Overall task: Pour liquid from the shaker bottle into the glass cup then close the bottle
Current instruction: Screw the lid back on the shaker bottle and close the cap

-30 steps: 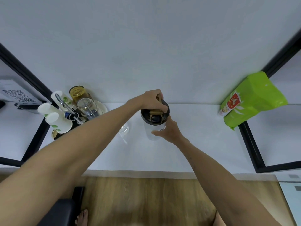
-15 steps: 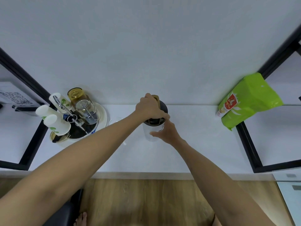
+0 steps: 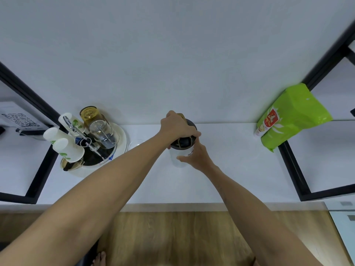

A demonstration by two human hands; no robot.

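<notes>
- white counter (image 3: 230, 169) is bearing the upright shaker bottle (image 3: 181, 157).
- left hand (image 3: 177, 125) is gripping its dark lid (image 3: 183, 144), fingers curled.
- right hand (image 3: 197, 155) is clasping the bottle's body.

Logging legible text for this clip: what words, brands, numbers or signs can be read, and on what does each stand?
"ng Thio": partial red wording on the green bag's label; the rest is too blurred.
QR code, no readable words: white sign at far left; its small print is too blurred.
Shaker bottle: small dark marks on its side, unreadable.
Paper cups: green leaf prints only, no text.
</notes>
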